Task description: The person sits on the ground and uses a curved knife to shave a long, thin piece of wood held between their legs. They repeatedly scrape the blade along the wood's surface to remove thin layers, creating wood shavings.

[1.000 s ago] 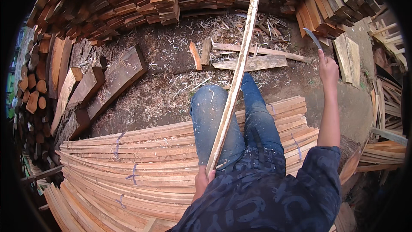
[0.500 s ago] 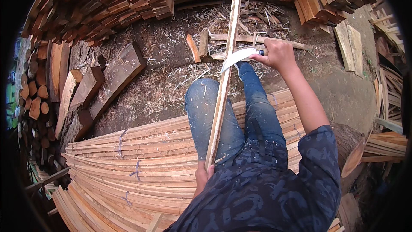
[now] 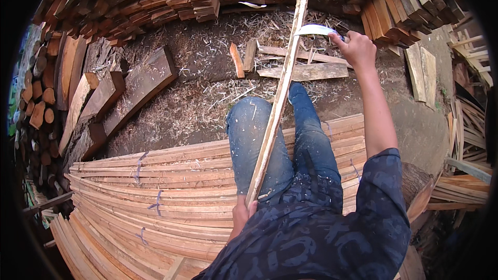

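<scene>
A long, narrow wooden strip [image 3: 275, 116] runs from my lap over my thigh and away past the top of the picture. Its near end is gripped by my left hand [image 3: 242, 213], close to my waist. My right hand [image 3: 357, 49] is closed round the handle of a knife [image 3: 315, 30] with a curved, pale blade, arm stretched forward. The blade's tip meets the strip at its far part. Most of the knife's handle is hidden in my fist. Bits of shaving cling to my jeans [image 3: 259, 140].
Bundles of tied wooden strips [image 3: 166, 186] lie under and beside me. Thick beams [image 3: 137, 93] lean at the left, near stacked round logs [image 3: 39, 103]. Sawn planks [image 3: 181, 0] are piled along the far side. Offcuts [image 3: 306, 71] and shavings litter the ground. A log [image 3: 417, 189] lies at my right.
My right hand has pushed the knife farther away along the strip. A pale shaving now shows near the far plank pile. The strip's far end has swung slightly right; my left hand keeps its hold.
</scene>
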The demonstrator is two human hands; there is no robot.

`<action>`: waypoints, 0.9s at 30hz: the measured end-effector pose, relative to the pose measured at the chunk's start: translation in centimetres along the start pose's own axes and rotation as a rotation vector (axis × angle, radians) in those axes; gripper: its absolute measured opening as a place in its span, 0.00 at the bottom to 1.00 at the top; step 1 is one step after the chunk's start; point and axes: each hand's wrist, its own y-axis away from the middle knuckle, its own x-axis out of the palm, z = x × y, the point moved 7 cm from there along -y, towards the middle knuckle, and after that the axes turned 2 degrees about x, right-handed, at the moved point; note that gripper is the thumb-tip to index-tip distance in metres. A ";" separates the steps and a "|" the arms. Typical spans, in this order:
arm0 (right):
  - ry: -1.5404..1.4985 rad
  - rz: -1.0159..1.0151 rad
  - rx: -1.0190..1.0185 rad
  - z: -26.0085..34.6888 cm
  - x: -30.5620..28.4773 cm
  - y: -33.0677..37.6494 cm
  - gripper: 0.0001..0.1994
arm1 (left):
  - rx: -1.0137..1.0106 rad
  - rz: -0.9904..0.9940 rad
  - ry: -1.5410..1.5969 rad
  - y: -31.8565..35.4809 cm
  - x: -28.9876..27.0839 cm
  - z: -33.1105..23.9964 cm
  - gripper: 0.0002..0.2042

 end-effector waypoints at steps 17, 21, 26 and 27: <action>0.071 -0.042 -0.270 2.0 -0.5 -0.8 0.40 | 0.048 -0.047 0.016 -0.5 -0.1 -1.0 0.15; 0.035 0.042 -0.237 3.8 -0.8 1.7 0.39 | 0.035 -0.062 0.022 0.3 0.4 0.3 0.16; -0.019 0.206 -0.613 8.8 -0.2 8.1 0.38 | -0.002 -0.035 0.039 0.4 0.2 0.8 0.16; -0.030 0.226 -0.499 7.9 0.3 6.8 0.38 | -0.010 -0.039 0.047 0.4 0.2 0.8 0.16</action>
